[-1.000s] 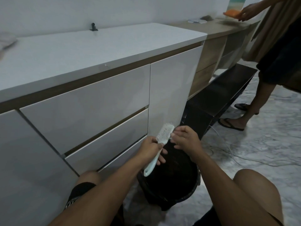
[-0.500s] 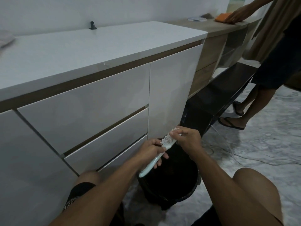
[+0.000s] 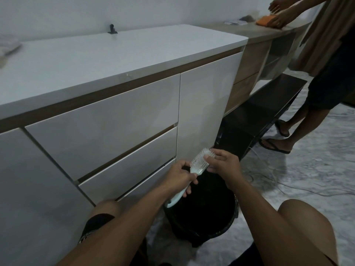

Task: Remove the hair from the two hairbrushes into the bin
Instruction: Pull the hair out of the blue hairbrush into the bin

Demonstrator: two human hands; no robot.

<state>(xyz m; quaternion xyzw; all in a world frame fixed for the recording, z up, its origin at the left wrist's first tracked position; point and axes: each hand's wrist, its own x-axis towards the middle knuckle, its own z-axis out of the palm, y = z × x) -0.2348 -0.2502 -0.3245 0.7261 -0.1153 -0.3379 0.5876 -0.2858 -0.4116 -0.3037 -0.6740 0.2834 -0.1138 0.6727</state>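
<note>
While over bin (image 3: 201, 223), hairbrush (image 3: 198, 164) in left hand (image 3: 179, 176).

L hand (image 3: 179, 174) gripping, R hand (image 3: 222, 164) fingers pinching.

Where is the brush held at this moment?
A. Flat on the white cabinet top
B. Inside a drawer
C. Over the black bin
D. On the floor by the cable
C: the left hand grips the brush by its handle above the bin, while the right hand pinches at the bristles.
</note>
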